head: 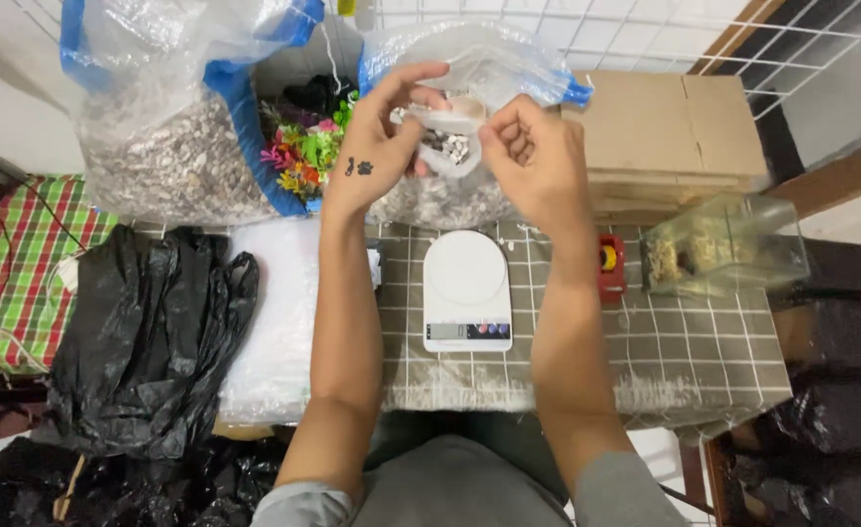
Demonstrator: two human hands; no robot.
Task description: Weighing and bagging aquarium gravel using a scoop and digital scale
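Both my hands are raised above a white kitchen scale (466,289) on the tiled tabletop. My left hand (384,137) and my right hand (531,156) pinch the top of a small clear plastic bag (447,141) holding pale, gravel-like bits. The little bag hangs between my fingers, in front of a bigger clear bag (470,68) with a blue seal that holds the same material. The scale's plate is bare.
A large clear bag of pale chips (172,146) stands at the back left, with colourful plastic plants (304,151) beside it. Black plastic bags (152,342) lie on the left. Cardboard boxes (675,137), a clear container (723,244) and a small red object (610,263) sit on the right.
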